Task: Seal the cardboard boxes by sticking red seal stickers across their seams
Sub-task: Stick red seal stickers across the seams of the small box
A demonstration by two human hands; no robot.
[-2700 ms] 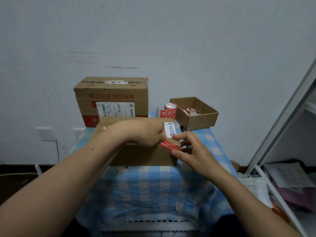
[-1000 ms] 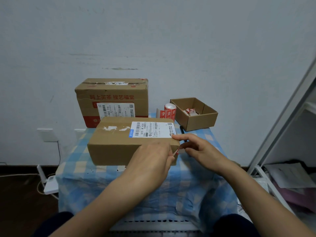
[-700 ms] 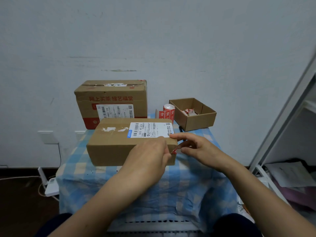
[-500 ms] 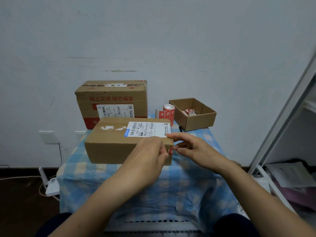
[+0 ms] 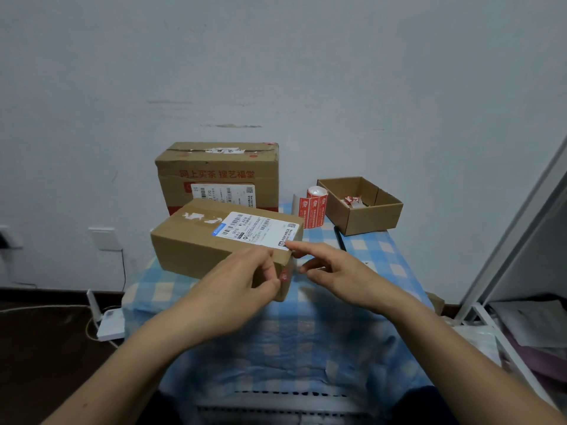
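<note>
The near cardboard box point(image 5: 196, 243) lies at an angle on the checked tablecloth point(image 5: 306, 317), white shipping label on top. A red seal sticker point(image 5: 283, 275) shows at its near right corner. My left hand point(image 5: 242, 283) rests against the box's front face, thumb and fingertips pressing beside the sticker. My right hand point(image 5: 334, 268) hovers at the box's right end with fingers spread, its index fingertip touching the top corner by the label. A roll of red seal stickers point(image 5: 316, 207) stands behind the box.
A bigger closed box with red print point(image 5: 221, 173) stands at the back by the wall. A small open-topped box point(image 5: 362, 207) holding paper scraps sits back right, a black pen point(image 5: 340, 239) beside it. A white shelf frame point(image 5: 503, 256) rises on the right.
The near box has turned, its right end swinging towards me. My left hand came off the top onto the front corner. My right fingers have spread open off the sticker.
</note>
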